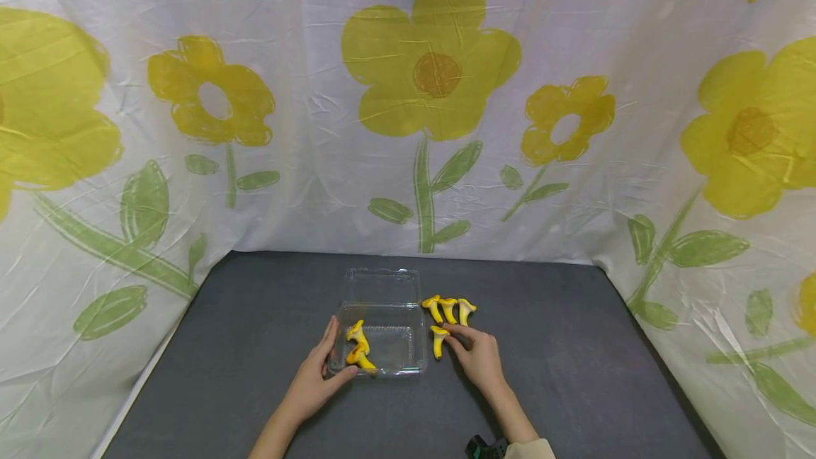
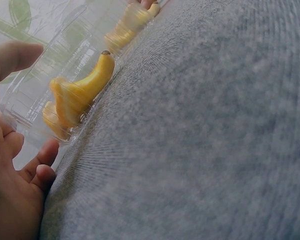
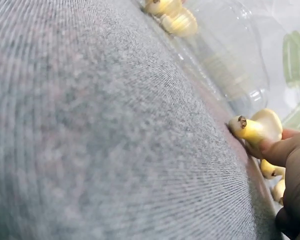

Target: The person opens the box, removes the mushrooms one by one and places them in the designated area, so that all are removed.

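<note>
A clear plastic clamshell box (image 1: pixel 414 363) stands with its lid (image 1: pixel 382 285) folded back. My left hand (image 1: pixel 312 380) holds its left front corner, thumb at the front edge and fingers along the left wall. Inside, on the left, lie two yellow mushrooms (image 1: pixel 358 335), one also visible through the plastic in the left wrist view (image 2: pixel 82 95). Just right of the box, my right hand (image 1: pixel 479 360) pinches a yellow mushroom (image 1: pixel 438 343) by its cap between thumb and finger. In the right wrist view, this mushroom (image 3: pixel 250 129) has its stem end toward the camera.
Three more yellow mushrooms (image 1: pixel 449 309) lie in a row behind the right hand, close to the box's back right corner. The dark grey tabletop (image 1: pixel 574 374) meets a white curtain (image 1: pixel 306 183) printed with yellow flowers. A black device (image 1: pixel 486 447) sits at the right wrist.
</note>
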`<action>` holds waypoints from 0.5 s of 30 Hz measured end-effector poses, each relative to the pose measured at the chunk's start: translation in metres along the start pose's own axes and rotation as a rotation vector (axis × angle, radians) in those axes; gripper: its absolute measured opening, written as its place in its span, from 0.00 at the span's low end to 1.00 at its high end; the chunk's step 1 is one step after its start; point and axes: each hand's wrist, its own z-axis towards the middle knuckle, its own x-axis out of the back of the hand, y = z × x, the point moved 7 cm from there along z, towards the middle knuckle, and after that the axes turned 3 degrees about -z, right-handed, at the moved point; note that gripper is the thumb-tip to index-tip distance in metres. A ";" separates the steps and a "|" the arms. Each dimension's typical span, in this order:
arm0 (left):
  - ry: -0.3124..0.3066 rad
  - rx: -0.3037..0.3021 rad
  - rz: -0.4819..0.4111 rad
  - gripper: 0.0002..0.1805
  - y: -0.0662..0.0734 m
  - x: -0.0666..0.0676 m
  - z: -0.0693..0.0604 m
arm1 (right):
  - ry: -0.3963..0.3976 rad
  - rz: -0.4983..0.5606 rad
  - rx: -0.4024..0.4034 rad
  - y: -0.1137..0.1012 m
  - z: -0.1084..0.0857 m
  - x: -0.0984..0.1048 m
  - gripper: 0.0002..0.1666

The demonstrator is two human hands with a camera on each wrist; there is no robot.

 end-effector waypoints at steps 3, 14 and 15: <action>-0.003 -0.002 -0.004 0.57 0.001 -0.001 0.000 | 0.011 0.021 0.009 0.002 -0.001 0.000 0.14; -0.003 -0.022 -0.017 0.57 0.002 0.000 -0.001 | 0.041 0.020 -0.034 0.008 -0.003 0.000 0.13; 0.000 -0.026 -0.019 0.57 0.002 0.001 -0.001 | 0.043 0.023 -0.037 0.008 -0.002 -0.001 0.13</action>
